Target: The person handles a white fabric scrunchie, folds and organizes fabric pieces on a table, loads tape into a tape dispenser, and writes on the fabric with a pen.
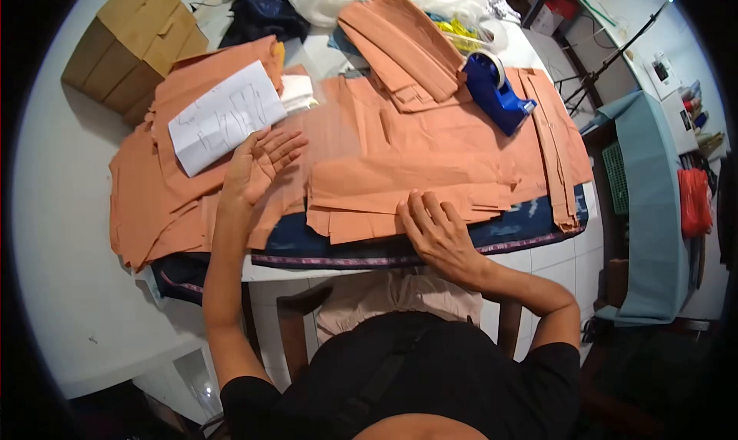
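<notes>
Orange stack (400, 180): right in front of you, near middle of the white table (77, 278), flat layers running left to right, near edges uneven.
Right hand (442, 236): you have it at that stack, fingers bent and slightly apart, tips resting on its near part; whether they pinch a layer, you cannot tell from this view.
Left hand (261, 167): palm up, folks, your fingers loosely spread and a little curled, left of the stack and just beside the white paper (223, 121).
White paper: on your left, 1 sheet with drawn outlines, lying at a slant on the left orange pile (142, 209).
Blue tape dispenser (503, 101): beyond your stack, far and to the right, sitting on orange material.
Far orange bundle (400, 44): folded long, slanting, just left of the dispenser.
Dark blue cloth (307, 240): peeking out beneath the orange along your near edge.
Cardboard box (131, 44): far left.
</notes>
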Tool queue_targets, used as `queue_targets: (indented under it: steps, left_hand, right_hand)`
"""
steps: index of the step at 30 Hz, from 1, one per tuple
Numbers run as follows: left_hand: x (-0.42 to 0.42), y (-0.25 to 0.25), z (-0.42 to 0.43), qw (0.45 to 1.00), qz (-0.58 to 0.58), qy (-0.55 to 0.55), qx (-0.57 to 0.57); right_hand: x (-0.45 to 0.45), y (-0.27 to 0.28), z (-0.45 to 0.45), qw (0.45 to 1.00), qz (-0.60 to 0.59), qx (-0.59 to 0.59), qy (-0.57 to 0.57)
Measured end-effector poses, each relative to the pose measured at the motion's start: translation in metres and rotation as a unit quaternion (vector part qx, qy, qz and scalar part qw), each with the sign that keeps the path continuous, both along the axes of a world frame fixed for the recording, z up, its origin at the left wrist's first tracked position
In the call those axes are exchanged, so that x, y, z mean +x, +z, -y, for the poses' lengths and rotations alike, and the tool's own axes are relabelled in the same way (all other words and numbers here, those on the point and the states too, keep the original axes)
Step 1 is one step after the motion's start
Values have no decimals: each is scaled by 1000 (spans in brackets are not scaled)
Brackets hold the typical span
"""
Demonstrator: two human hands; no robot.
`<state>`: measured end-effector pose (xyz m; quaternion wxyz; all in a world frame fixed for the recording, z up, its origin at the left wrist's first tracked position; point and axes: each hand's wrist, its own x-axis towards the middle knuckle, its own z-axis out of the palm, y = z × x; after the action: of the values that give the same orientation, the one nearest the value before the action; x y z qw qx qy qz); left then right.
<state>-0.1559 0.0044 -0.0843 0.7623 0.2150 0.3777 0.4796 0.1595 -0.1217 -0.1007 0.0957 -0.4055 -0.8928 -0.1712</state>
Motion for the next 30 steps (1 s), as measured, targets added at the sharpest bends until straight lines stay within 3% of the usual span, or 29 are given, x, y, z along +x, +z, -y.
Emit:
queue_targets:
  steps: [2, 3, 5, 6, 8, 9, 12, 20, 25, 30]
  left_hand:
    - [26, 16, 30, 1000, -15, -2, 12]
    - [37, 23, 46, 989, -108, -47, 86]
    - [58, 30, 72, 919, -289, -140, 230]
    - [67, 27, 83, 920, -292, -138, 224]
    - [84, 21, 101, 762, -463, -169, 421]
    - [91, 17, 109, 760, -469, -169, 417]
    - [108, 4, 127, 599, -617, -132, 493]
    - [123, -16, 140, 479, -694, -70, 533]
    - [122, -17, 143, 467, -682, -51, 561]
    - [124, -20, 145, 438, -690, 55, 573]
  right_hand:
    - [10, 11, 12, 995, -53, -86, 24]
    - [16, 14, 15, 994, -53, -96, 28]
    - [30, 21, 18, 974, -169, -151, 5]
    - [37, 21, 18, 958, -226, -175, -8]
    - [54, 13, 12, 960, -230, -155, -19]
    - [61, 9, 7, 963, -232, -130, -33]
    - [61, 7, -5, 968, -226, -104, -27]
    - [69, 3, -34, 986, -134, -97, 39]
    - [90, 38, -71, 973, -182, -137, 27]
    - [95, 45, -71, 960, -205, -184, 45]
